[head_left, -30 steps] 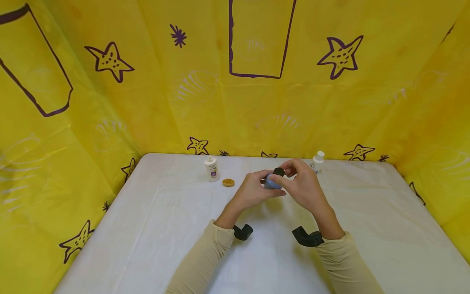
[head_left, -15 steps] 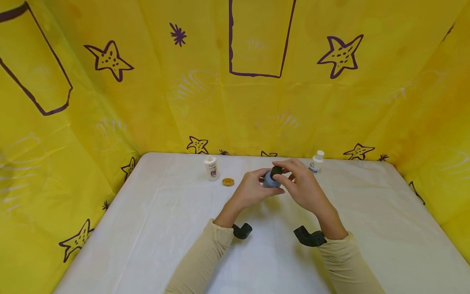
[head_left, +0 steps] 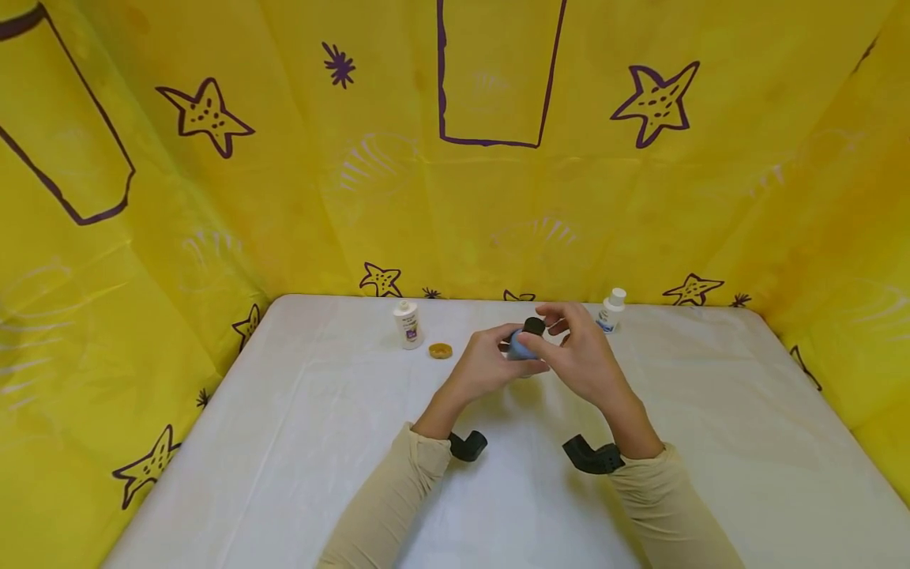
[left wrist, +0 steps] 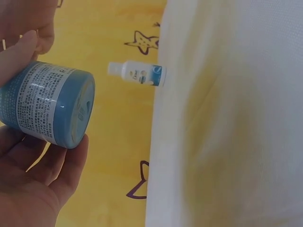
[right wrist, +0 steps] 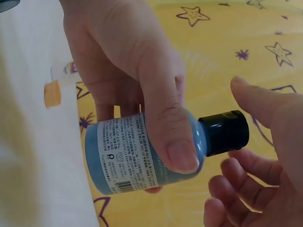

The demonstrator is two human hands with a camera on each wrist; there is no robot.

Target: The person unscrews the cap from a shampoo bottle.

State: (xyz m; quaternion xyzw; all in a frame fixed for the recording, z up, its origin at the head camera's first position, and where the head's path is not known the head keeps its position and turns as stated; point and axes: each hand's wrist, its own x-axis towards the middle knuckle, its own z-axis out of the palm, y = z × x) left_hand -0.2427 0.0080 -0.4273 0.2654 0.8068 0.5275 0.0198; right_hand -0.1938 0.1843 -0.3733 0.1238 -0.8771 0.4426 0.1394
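Observation:
My left hand (head_left: 486, 363) grips a small blue bottle (right wrist: 128, 156) above the table. Its thumb presses across the printed label in the right wrist view, with the fingers round the far side. A black cap (right wrist: 226, 132) sits on the bottle's neck, pointing toward my right hand (head_left: 586, 356). That hand is spread about the cap: in the right wrist view its thumb stands apart from the cap, and the loosely bent fingers are close below it. The left wrist view shows the bottle's base and label (left wrist: 40, 101).
A white bottle (head_left: 408, 325) stands at the back of the white-covered table (head_left: 284, 458), beside a mustard-yellow round lid (head_left: 441, 351). Farther right stands a white-and-blue Dove bottle (left wrist: 142, 74) with a white cap. A yellow patterned curtain (head_left: 284, 197) encloses the back and sides.
Half a second ago my right fingers pinched the black cap; now they have come off it and spread. The left hand keeps its grip on the bottle, nearly in place.

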